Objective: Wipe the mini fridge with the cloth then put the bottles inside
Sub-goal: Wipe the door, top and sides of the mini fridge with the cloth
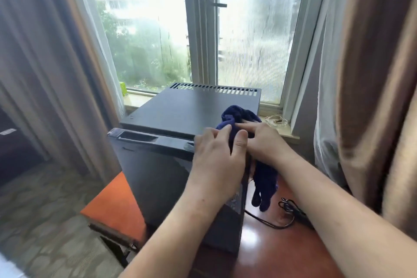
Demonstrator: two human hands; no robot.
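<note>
Both hands, left hand (216, 156) and right hand (266, 142), are pinching a dark blue fabric cloth (239, 117) with closed fingers (225, 130) at the black boxy mini fridge (180, 133)'s top right edge, standing on the reddish wooden tabletop (270, 244); no readable writing.

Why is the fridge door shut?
It is shut: the door sits flush under the fridge top, nothing inside shows. Why, the picture cannot tell.
</note>
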